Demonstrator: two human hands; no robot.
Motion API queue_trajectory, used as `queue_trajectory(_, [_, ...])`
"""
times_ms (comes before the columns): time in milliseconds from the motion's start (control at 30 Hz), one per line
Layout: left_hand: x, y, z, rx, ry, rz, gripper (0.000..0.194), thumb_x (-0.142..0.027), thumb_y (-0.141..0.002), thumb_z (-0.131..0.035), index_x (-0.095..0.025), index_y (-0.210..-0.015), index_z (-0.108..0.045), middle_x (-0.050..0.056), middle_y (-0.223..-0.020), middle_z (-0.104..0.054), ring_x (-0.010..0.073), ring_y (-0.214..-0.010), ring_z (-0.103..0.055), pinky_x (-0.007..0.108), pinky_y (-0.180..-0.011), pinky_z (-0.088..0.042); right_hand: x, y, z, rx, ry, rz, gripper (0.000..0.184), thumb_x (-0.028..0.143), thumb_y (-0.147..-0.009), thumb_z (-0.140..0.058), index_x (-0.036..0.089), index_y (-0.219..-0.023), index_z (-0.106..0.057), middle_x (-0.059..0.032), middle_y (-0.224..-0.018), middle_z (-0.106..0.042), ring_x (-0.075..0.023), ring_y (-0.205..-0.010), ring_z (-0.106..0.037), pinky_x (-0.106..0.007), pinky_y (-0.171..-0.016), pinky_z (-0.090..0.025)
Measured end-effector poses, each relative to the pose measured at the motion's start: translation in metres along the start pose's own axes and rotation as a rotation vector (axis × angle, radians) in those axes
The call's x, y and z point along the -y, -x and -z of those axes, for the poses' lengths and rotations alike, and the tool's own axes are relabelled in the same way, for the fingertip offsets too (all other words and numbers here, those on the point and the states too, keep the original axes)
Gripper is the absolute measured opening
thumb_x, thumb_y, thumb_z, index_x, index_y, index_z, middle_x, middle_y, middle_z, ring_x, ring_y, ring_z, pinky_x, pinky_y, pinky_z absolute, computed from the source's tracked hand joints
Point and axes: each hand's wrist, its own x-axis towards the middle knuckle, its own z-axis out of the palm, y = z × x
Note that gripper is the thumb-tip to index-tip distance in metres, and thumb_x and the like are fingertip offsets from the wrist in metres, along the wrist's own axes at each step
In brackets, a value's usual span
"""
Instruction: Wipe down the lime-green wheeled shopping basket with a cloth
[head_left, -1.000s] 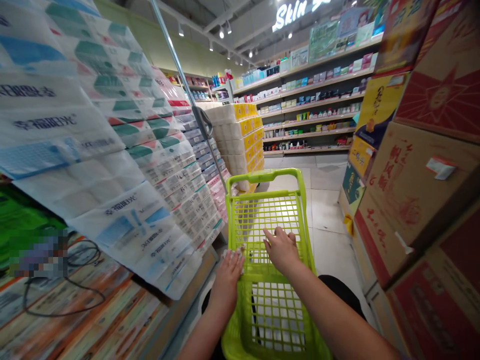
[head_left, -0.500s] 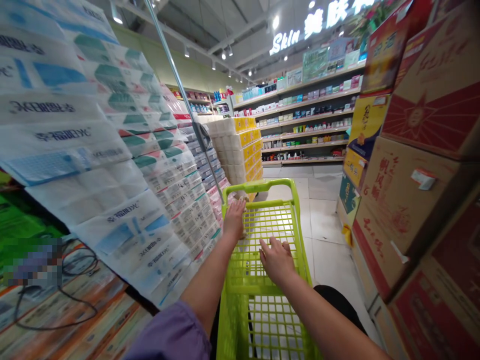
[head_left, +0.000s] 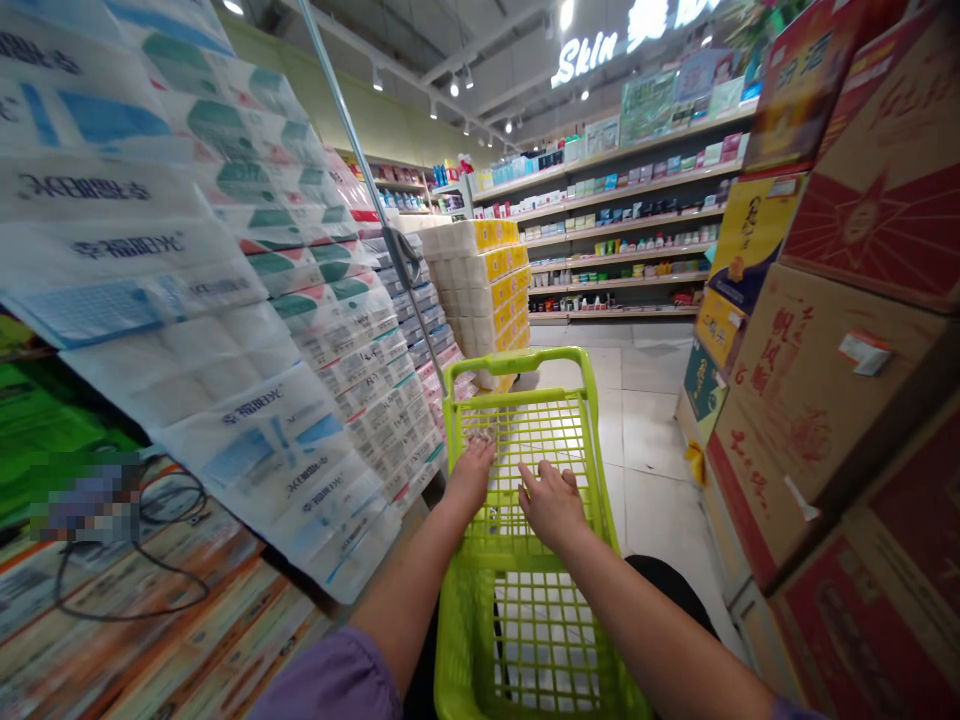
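Note:
A lime-green plastic shopping basket (head_left: 592, 420) with a grid wall stands right in front of me, its raised handle (head_left: 517, 362) at the far end. On the upper left of the grid, my left hand (head_left: 472, 475) presses a small crumpled pale cloth (head_left: 480, 437) under its fingertips; most of the cloth is hidden. My right hand (head_left: 553, 503) is at the middle of the grid, fingers apart and holding nothing. Whether its fingertips touch the plastic, I cannot tell.
Stacked tissue packs (head_left: 247, 400) rise on the left, with a metal pole (head_left: 345, 120) before them. A black cable (head_left: 135, 610) lies at lower left. Cardboard cartons (head_left: 802, 380) line the right. Stocked shelves (head_left: 637, 255) stand beyond the tiled floor (head_left: 637, 430).
My left hand has slid down the grid with the crumpled cloth, away from the basket's handle end. The right hand stays nearly where it was. The view has shifted slightly.

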Motion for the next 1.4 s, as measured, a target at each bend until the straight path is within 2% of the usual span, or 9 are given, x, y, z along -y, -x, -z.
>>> queue_trajectory(133, [-0.011, 0.060, -0.009, -0.042, -0.067, -0.096, 0.048, -0.004, -0.088, -0.039, -0.016, -0.133, -0.049, 0.016, -0.138, -0.051, 0.0245, -0.131, -0.046, 0.046, -0.106, -0.041, 0.001, 0.002, -0.001, 0.022, 0.005, 0.014, 0.035, 0.029, -0.095, -0.043, 0.026, -0.128, -0.054, -0.0105, -0.110, -0.059, -0.0224, -0.098, -0.057, -0.036, -0.088, -0.027])
queue_trajectory(267, [-0.025, 0.120, -0.009, -0.047, -0.102, -0.153, 0.053, -0.008, -0.083, -0.049, -0.020, -0.134, -0.048, 0.011, -0.140, -0.050, 0.0313, -0.137, -0.036, 0.050, -0.106, -0.039, 0.001, 0.004, 0.000, 0.003, -0.003, 0.019, 0.034, 0.028, -0.095, -0.042, 0.026, -0.127, -0.055, -0.0089, -0.107, -0.060, -0.0211, -0.096, -0.058, -0.035, -0.087, -0.028])
queue_trajectory(400, [-0.024, 0.144, 0.002, -0.067, -0.020, -0.159, 0.069, -0.003, -0.073, -0.051, -0.026, -0.138, -0.045, 0.004, -0.143, -0.047, 0.0306, -0.134, -0.036, 0.050, -0.108, -0.037, 0.000, 0.005, 0.003, -0.037, -0.027, 0.007, 0.033, 0.027, -0.095, -0.042, 0.026, -0.124, -0.058, -0.0076, -0.104, -0.061, -0.0198, -0.095, -0.058, -0.033, -0.086, -0.028])
queue_trajectory(533, [-0.010, 0.111, 0.021, -0.166, 0.109, -0.106, 0.069, 0.000, -0.075, -0.043, -0.024, -0.140, -0.042, 0.007, -0.132, -0.056, 0.0215, -0.115, -0.052, 0.041, -0.101, -0.045, -0.002, 0.005, 0.007, -0.064, -0.074, -0.021, 0.030, 0.027, -0.095, -0.043, 0.025, -0.120, -0.060, -0.0062, -0.102, -0.062, -0.0183, -0.093, -0.059, -0.032, -0.085, -0.027])
queue_trajectory(700, [-0.006, 0.020, 0.052, -0.367, 0.185, 0.001, 0.065, -0.008, -0.085, -0.042, -0.022, -0.147, -0.028, 0.009, -0.136, -0.053, 0.0217, -0.122, -0.050, 0.040, -0.104, -0.041, -0.004, 0.004, 0.008, -0.085, -0.086, -0.029, 0.027, 0.026, -0.095, -0.044, 0.025, -0.113, -0.064, -0.0052, -0.100, -0.062, -0.0173, -0.091, -0.058, -0.032, -0.084, -0.026])
queue_trajectory(800, [-0.009, -0.032, 0.054, -0.308, 0.140, 0.134, 0.060, -0.018, -0.092, -0.040, -0.020, -0.149, -0.022, 0.011, -0.119, -0.064, 0.0250, -0.112, -0.057, 0.042, -0.097, -0.045, -0.005, 0.002, 0.006, -0.083, -0.080, -0.023, 0.025, 0.025, -0.094, -0.044, 0.025, -0.109, -0.065, -0.0052, -0.099, -0.062, -0.0173, -0.089, -0.058, -0.032, -0.084, -0.026])
queue_trajectory(933, [-0.010, -0.071, 0.027, -0.162, 0.057, 0.079, 0.050, -0.037, -0.091, -0.052, -0.024, -0.139, -0.044, 0.012, -0.142, -0.049, 0.0337, -0.135, -0.037, 0.054, -0.108, -0.033, -0.008, -0.002, 0.003, -0.078, -0.089, -0.028, 0.024, 0.025, -0.094, -0.044, 0.025, -0.104, -0.066, -0.0048, -0.098, -0.062, -0.0170, -0.089, -0.056, -0.032, -0.084, -0.026])
queue_trajectory(1167, [0.007, -0.072, 0.001, -0.050, 0.076, -0.027, 0.046, -0.010, -0.090, -0.042, -0.016, -0.135, -0.048, 0.010, -0.145, -0.046, 0.0214, -0.135, -0.040, 0.039, -0.112, -0.034, -0.011, -0.006, 0.004, -0.063, -0.103, -0.024, 0.023, 0.025, -0.093, -0.044, 0.025, -0.101, -0.066, -0.0042, -0.099, -0.061, -0.0169, -0.088, -0.055, -0.032, -0.084, -0.025])
queue_trajectory(1400, [-0.007, 0.003, 0.008, -0.021, 0.036, -0.107, 0.052, -0.003, -0.084, -0.045, -0.017, -0.134, -0.049, 0.011, -0.142, -0.050, 0.0232, -0.129, -0.048, 0.042, -0.109, -0.038, -0.006, -0.003, 0.008, -0.031, -0.084, -0.001, 0.024, 0.025, -0.094, -0.043, 0.022, -0.094, -0.066, -0.0057, -0.098, -0.061, -0.0174, -0.089, -0.056, -0.032, -0.082, -0.026])
